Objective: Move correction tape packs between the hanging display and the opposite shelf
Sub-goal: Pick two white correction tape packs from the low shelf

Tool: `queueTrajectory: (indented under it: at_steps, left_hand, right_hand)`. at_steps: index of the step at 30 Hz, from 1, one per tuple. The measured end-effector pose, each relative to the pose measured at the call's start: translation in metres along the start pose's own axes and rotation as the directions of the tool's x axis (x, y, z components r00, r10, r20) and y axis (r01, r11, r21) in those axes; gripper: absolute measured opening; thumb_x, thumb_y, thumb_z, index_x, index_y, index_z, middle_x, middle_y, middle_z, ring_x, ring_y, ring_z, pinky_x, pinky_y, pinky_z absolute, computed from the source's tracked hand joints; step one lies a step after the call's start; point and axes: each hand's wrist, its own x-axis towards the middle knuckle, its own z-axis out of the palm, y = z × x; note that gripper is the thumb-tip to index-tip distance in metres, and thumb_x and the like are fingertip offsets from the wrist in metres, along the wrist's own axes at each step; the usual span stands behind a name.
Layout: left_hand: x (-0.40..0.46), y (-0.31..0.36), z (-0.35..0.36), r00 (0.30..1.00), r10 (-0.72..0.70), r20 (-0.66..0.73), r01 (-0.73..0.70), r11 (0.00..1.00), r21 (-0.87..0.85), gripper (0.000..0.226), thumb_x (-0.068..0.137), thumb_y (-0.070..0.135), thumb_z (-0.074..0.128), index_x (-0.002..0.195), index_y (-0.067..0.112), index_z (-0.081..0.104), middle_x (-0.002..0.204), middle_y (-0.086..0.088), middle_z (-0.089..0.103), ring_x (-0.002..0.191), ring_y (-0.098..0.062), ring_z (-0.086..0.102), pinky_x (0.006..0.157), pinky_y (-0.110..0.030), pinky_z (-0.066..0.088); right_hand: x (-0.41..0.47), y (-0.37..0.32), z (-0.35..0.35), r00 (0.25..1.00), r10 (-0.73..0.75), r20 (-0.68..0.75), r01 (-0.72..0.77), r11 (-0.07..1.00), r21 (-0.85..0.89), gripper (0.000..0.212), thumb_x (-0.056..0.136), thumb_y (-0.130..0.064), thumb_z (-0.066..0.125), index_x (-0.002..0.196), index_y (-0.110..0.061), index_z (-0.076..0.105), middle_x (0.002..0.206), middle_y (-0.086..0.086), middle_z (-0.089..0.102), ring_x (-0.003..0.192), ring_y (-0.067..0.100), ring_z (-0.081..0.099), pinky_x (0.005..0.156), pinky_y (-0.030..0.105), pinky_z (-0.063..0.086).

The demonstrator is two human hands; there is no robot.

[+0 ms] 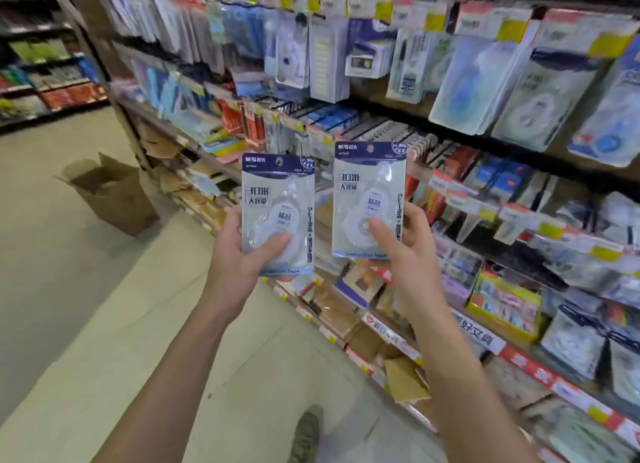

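We had both hands up mid-frame. Left hand point(239, 254) gripped one correction tape pack point(278, 213), right hand point(405, 251) pinched another pack point(369, 199), hanging display point(485, 81) behind.

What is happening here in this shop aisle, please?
A person stands in a stationery aisle and holds two matching packs. The left hand grips one clear plastic correction tape pack with a dark blue header, thumb across its front. The right hand holds a second identical pack a little higher. Both packs are upright, apart from each other, in front of the hanging display of packaged stationery. An open brown cardboard box stands on the floor to the left.
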Motion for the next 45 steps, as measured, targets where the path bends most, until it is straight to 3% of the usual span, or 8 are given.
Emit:
queueTrajectory:
  at_steps: [3,8,16,21,25,31,37,45]
  left_hand:
    - [0.06,0.005,0.001,0.998,0.004,0.058,-0.006,1.0,0.028,0.057,0.078,0.018,0.081,0.128,0.016,0.053,0.121,-0.008,0.07,0.107,-0.037,0.069,0.074,-0.051,0.059]
    - [0.142,0.016,0.007,0.986,0.008,0.165,-0.014,0.999,0.038,0.04,0.09,0.002,0.068,0.121,0.024,0.055,0.106,0.007,0.075,0.09,-0.015,0.075,0.06,-0.033,0.061]
    - [0.238,0.005,0.015,0.963,0.007,0.269,-0.001,1.0,-0.02,0.039,0.089,0.003,0.07,0.116,0.028,0.057,0.104,0.006,0.076,0.101,-0.025,0.073,0.072,-0.036,0.063]
    - [0.29,-0.002,0.035,0.931,0.016,0.364,-0.003,0.999,-0.036,0.035,0.091,-0.001,0.066,0.115,0.024,0.057,0.099,0.01,0.075,0.084,-0.011,0.075,0.057,-0.023,0.059]
    - [0.335,-0.012,0.04,0.887,0.0,0.461,0.026,0.998,-0.049,0.037,0.091,0.003,0.067,0.122,0.02,0.056,0.108,-0.001,0.074,0.089,-0.023,0.075,0.053,-0.037,0.061]
    - [0.397,-0.027,0.044,0.808,0.011,0.588,-0.011,1.0,-0.005,0.047,0.084,0.008,0.079,0.123,0.021,0.057,0.11,0.004,0.075,0.099,-0.017,0.073,0.071,-0.026,0.059]
    - [0.436,-0.032,0.057,0.733,0.049,0.678,-0.057,0.998,-0.011,0.048,0.077,0.02,0.075,0.121,0.022,0.057,0.111,-0.002,0.074,0.099,-0.023,0.073,0.075,-0.035,0.061]
    - [0.455,-0.033,0.09,0.63,0.08,0.772,-0.071,0.996,-0.045,0.044,0.08,0.018,0.081,0.117,0.028,0.058,0.109,0.001,0.074,0.095,-0.017,0.074,0.067,-0.024,0.059]
  right_hand:
    - [0.043,0.001,0.019,0.996,-0.032,-0.082,0.035,0.999,0.029,0.037,0.093,-0.028,0.07,0.128,-0.027,0.056,0.117,-0.007,0.072,0.102,0.017,0.072,0.074,0.036,0.062]
    - [0.113,-0.005,0.039,0.973,-0.073,-0.217,0.094,0.992,0.086,0.043,0.092,-0.029,0.073,0.131,-0.021,0.058,0.123,0.001,0.07,0.102,0.02,0.072,0.065,0.031,0.06]
    - [0.188,-0.01,0.054,0.921,-0.122,-0.371,0.162,0.984,0.08,0.026,0.096,-0.025,0.068,0.121,-0.02,0.061,0.108,-0.004,0.072,0.083,0.013,0.074,0.059,0.028,0.057]
    - [0.226,-0.004,0.058,0.872,-0.143,-0.468,0.188,0.981,0.05,0.028,0.093,-0.026,0.071,0.119,-0.023,0.062,0.109,-0.006,0.074,0.099,0.018,0.073,0.08,0.042,0.061]
    - [0.258,0.004,0.062,0.826,-0.167,-0.539,0.221,0.974,0.037,0.023,0.094,-0.023,0.071,0.116,-0.024,0.064,0.108,-0.003,0.075,0.1,0.024,0.073,0.076,0.044,0.061]
    - [0.298,0.005,0.068,0.719,-0.214,-0.662,0.262,0.965,-0.028,0.019,0.096,-0.026,0.068,0.112,-0.034,0.063,0.108,-0.017,0.074,0.105,0.01,0.069,0.082,0.025,0.055]
    - [0.322,0.004,0.065,0.616,-0.292,-0.732,0.35,0.934,-0.078,0.038,0.088,-0.037,0.073,0.123,-0.029,0.064,0.126,0.003,0.069,0.122,0.03,0.062,0.104,0.066,0.043]
    - [0.326,-0.006,0.057,0.553,-0.307,-0.775,0.338,0.933,-0.128,0.048,0.086,-0.041,0.074,0.129,-0.025,0.06,0.124,0.003,0.07,0.12,0.03,0.063,0.102,0.066,0.045]
